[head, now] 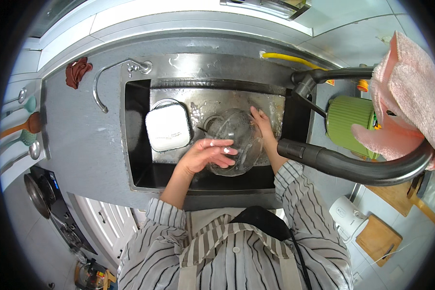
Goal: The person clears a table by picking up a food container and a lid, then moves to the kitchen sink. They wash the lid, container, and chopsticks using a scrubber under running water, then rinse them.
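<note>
A clear, rounded glass vessel (pixel 239 145), perhaps a bowl or lid, is over the basin of the metal sink (pixel 217 65). My right hand (pixel 264 121) grips its right side, the thumb hidden from view. Above its left part is my left hand (pixel 215 154), fingers spread, with white foam on them; whether it touches the glass cannot be told. To the left, a white square dish (pixel 168 128) with a dark rim lies in the basin, over part of a round metal item. The drain is partly seen behind the glass.
A curved faucet (pixel 98 85) rises at the sink's left, near a brown cloth (pixel 78 72). Dark metal tubing (pixel 333 168) arches over the right side, close to my right forearm, with a pink towel (pixel 407 69) on it. Beyond stands a green ribbed container (pixel 349 125).
</note>
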Available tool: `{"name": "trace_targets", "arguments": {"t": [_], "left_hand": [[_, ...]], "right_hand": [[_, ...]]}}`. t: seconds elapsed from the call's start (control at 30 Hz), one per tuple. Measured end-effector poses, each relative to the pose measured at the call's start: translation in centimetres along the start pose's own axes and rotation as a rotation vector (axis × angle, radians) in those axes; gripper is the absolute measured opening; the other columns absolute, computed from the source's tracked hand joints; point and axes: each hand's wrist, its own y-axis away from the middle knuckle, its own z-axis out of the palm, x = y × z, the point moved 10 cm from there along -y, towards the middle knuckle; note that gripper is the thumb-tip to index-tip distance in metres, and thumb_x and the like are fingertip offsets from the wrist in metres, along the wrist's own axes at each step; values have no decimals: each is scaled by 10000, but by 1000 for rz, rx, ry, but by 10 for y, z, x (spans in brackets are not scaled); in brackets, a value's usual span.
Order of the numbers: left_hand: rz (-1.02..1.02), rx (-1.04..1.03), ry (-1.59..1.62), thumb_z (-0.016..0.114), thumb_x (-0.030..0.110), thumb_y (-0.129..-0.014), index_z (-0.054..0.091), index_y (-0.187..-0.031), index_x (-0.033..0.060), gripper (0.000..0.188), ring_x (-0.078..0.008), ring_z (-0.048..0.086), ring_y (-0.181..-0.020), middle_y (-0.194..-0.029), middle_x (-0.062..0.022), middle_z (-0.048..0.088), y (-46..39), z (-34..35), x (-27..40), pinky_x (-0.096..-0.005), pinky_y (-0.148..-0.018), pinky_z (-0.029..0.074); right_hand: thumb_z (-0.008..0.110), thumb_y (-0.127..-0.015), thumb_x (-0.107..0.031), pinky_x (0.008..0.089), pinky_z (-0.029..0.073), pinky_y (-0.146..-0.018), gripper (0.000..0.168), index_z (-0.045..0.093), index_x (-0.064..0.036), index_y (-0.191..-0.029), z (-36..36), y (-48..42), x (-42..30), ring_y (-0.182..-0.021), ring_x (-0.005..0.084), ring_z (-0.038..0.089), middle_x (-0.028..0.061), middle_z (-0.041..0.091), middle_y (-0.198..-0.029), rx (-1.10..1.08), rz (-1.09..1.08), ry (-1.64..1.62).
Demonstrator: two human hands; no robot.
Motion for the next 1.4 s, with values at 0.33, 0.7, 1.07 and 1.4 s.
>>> {"name": "trace_targets", "arguments": {"t": [0.33,0.7,1.07,1.4], "left_hand": [[-1,306,-412,568,87,-844,582,-1083,-35,269,-174,626,-862,-1003,-136,634,18,-17,-30,-263,-706,501],[56,125,-521,546,-25,-841,589,-1065,-78,234,-214,639,-848,-947,-156,649,47,67,-6,-297,-746,523],[731,535,234,443,182,-934,449,-1146,-85,340,-355,549,-1056,-1139,-239,540,79,64,35,-426,-881,495],[806,613,73,463,163,-932,492,-1120,-55,290,-264,579,-1015,-1099,-183,573,52,59,42,-337,-854,493]], "right_hand": [[531,-864,-164,302,383,-873,188,683,-80,-935,130,136,-67,-925,182,473,40,581,-1191,-508,-750,776],[616,-823,-264,326,421,-842,233,656,-67,-940,97,104,-69,-1001,176,502,22,602,-1001,-274,-310,441],[423,-901,-435,350,499,-598,429,472,-109,-1175,50,108,26,-657,192,539,91,581,-919,-310,193,-337],[422,-920,-190,357,176,-1072,444,338,-81,-1343,104,216,-48,-1334,296,187,126,268,-1415,-120,-894,393]]}}
